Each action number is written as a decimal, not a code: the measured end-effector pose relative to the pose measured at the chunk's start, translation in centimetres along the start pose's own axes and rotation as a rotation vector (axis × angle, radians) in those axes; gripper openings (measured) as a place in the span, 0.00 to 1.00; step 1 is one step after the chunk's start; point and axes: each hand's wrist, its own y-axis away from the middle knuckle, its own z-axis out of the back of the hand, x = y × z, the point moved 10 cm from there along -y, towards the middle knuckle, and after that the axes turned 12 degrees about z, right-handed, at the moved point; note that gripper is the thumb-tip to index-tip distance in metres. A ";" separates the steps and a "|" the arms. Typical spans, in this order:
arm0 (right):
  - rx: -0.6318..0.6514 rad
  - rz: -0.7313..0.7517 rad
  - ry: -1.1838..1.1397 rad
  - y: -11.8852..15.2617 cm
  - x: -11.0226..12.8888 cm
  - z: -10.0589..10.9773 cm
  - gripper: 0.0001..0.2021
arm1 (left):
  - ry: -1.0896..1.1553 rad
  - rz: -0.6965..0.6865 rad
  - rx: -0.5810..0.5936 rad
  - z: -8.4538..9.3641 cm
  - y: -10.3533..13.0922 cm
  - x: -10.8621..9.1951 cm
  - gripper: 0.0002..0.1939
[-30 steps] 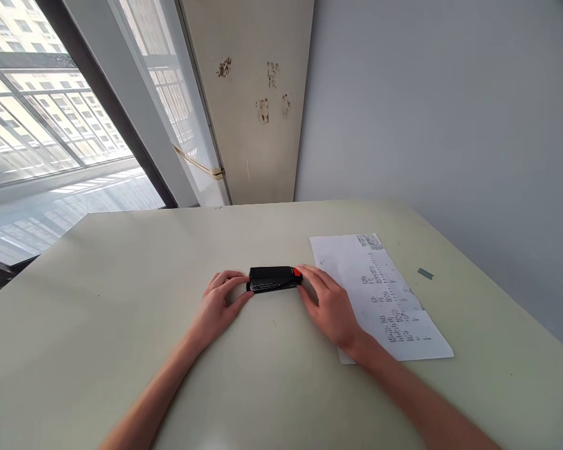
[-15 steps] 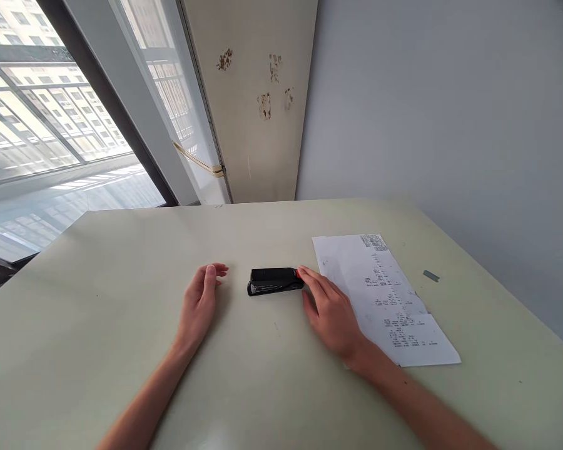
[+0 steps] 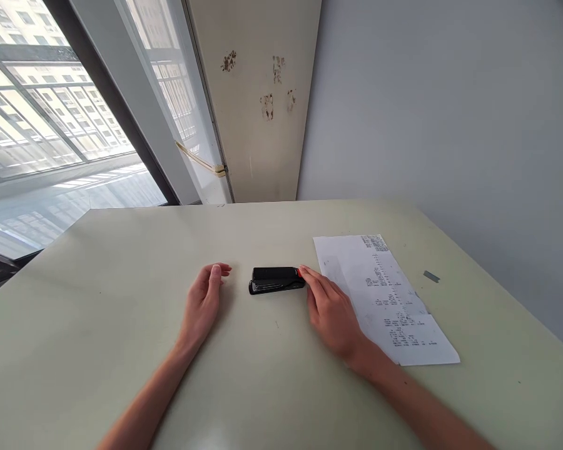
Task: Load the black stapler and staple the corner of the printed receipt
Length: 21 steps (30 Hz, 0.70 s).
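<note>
A black stapler (image 3: 276, 279) with a red rear end lies sideways on the pale table in the head view. My right hand (image 3: 333, 312) is at that rear end, its fingertips on the red part and the thumb close by on the near side, so the hand is closed on it. The fingers cover some of the stapler's back. To the left of the stapler, apart from it, my left hand (image 3: 203, 300) rests on its side. It is empty, with loosely bent fingers and the thumb on top.
A printed sheet of paper (image 3: 385, 294) lies to the right, partly under my right hand and forearm. Beyond it is a small grey strip (image 3: 431, 276). A wall (image 3: 431, 112) borders the table (image 3: 122, 269) at the right, and windows (image 3: 51, 112) stand at the left.
My right thumb has drawn in towards the fingers and the stapler. The whole view has shifted very slightly; my left hand looks the same.
</note>
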 end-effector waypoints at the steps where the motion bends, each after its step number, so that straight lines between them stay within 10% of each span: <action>1: -0.004 0.001 -0.001 0.0 0.0 0.0 0.30 | 0.000 0.003 -0.003 0.0 0.0 0.0 0.26; 21: -0.026 0.023 0.117 -0.3 1.5 0.6 0.23 | 0.031 -0.018 -0.080 1.4 -0.7 0.6 0.26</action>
